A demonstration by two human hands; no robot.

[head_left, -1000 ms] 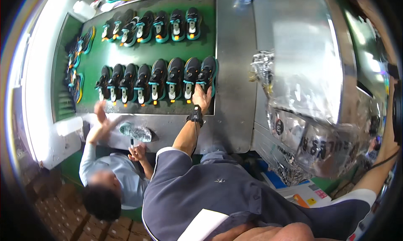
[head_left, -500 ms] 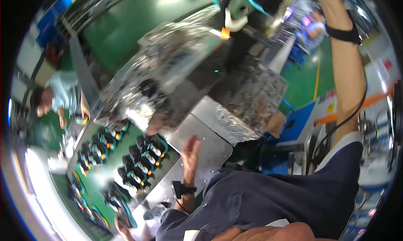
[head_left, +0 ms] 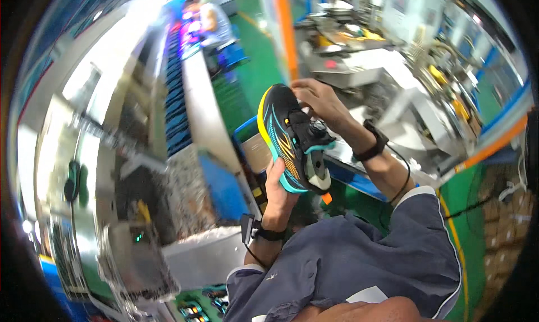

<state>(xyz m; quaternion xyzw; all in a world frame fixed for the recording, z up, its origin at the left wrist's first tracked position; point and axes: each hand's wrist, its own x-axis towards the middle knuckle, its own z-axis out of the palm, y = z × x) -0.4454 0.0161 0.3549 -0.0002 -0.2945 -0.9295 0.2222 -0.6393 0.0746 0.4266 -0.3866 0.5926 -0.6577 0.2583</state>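
- The shoe is black on its side, with slanting orange and teal stripes across it.
- Its sole edge is yellow at the toe end and turns teal toward the heel; the heel part is pale cream, with a small orange tab below.
- A teal loop and a black dial sit on the shoe's top.
- The wristband on the right hand is black, as is the band on the left hand's wrist.
- The shirt is grey-blue.
- The floor is green, with a yellow line at the right.
- The pillar is orange.
- The bin is blue.
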